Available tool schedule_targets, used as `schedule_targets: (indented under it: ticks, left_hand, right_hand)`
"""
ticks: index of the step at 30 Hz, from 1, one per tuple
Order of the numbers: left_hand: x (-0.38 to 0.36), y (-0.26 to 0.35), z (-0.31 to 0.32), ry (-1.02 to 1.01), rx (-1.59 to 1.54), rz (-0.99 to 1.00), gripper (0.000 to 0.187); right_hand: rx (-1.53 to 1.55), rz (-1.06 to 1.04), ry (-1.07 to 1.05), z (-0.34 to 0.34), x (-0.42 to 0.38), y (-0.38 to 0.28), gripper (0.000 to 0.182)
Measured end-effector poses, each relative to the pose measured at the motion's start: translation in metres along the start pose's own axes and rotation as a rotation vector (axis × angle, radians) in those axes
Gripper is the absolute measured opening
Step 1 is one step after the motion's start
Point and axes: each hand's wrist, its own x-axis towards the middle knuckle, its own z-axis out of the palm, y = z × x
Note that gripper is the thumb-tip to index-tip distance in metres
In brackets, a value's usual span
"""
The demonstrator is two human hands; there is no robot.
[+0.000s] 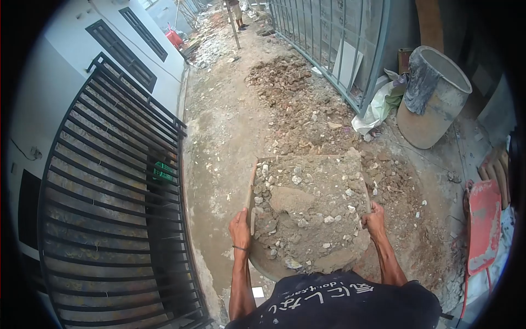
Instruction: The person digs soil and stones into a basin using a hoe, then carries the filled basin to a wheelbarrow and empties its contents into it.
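In front of my body is a wide, shallow tray (253, 189) with thin, wood-coloured side edges, heaped with grey-brown soil and broken stones (307, 214). My left hand (240, 227) is closed on its left edge. On the opposite side, my right hand (375, 220) has its fingers wrapped round the right edge. The heap hides the tray's bottom, and I cannot make out what bears its weight.
A black barred gate (109, 203) stands along the left. Loose dirt and rubble (290, 104) spread ahead beside a blue-grey metal gate (329, 49). To the right are a large drum (433, 104), a white sack (378, 109) and a red shovel (484, 227). A person (236, 13) stands far ahead.
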Motion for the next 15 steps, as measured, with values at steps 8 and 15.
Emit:
schedule_targets:
  ticks: [8, 15]
  left_hand:
    - [0.305, 0.032, 0.023, -0.039, 0.151, 0.028, 0.049]
    - [0.523, 0.058, 0.079, -0.162, 0.139, -0.023, 0.049]
  right_hand:
    - [-0.060, -0.006, 0.020, 0.165, 0.211, -0.029, 0.010]
    - [-0.139, 0.189, 0.172, 0.264, 0.365, -0.090, 0.050]
